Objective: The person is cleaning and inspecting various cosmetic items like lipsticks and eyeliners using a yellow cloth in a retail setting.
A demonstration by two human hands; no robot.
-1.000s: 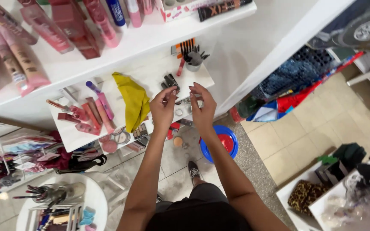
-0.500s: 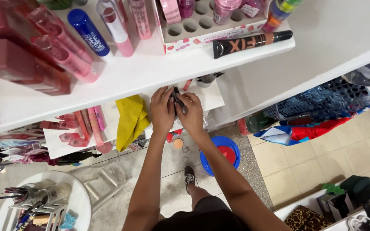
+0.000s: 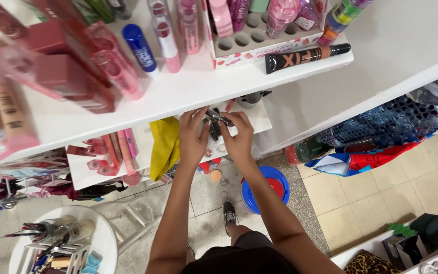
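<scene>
yellow cloth (image 3: 164,144), blue bucket (image 3: 268,189), black tube (image 3: 306,56)

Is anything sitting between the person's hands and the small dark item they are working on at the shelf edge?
Nothing visible. The left hand and the right hand both have fingertips on the small dark item, held between them just below the white upper shelf. The yellow cloth lies off to the left.

Two bare hands, left hand (image 3: 191,139) and right hand (image 3: 239,137), together on one small dark metal clip-like item (image 3: 218,117). One yellow cloth (image 3: 164,144) left of left hand. One blue round plastic basin (image 3: 267,189) below right hand. One black-and-tan tube (image 3: 305,57) on shelf above right hand. One blue cylindrical stick (image 3: 140,48) above left hand.
</scene>
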